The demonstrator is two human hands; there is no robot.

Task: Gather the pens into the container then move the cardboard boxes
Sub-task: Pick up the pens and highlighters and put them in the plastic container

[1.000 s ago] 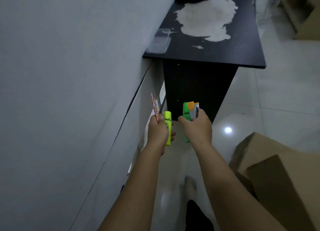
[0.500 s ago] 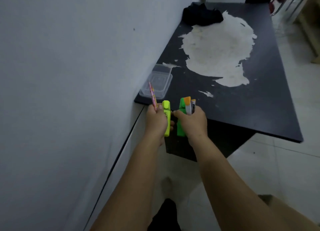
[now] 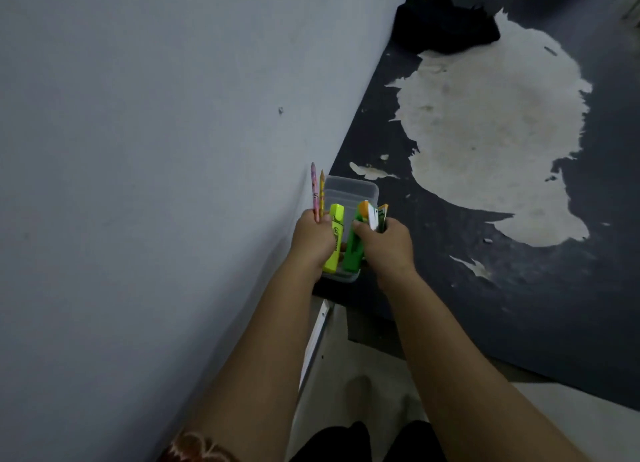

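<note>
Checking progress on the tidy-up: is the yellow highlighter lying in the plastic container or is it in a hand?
In a hand: the left hand grips the yellow highlighter, upright over the container.

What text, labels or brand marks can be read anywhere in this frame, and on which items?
Yellow highlighter, in the left hand: dark print along the barrel, too blurred to read.
Pink pencil: small marks, illegible.
Pens in the right hand: pale label on one, unreadable.
Nothing else carries text.

Both hands and their markers hide most of the container (image 3: pixel 349 191)
</note>
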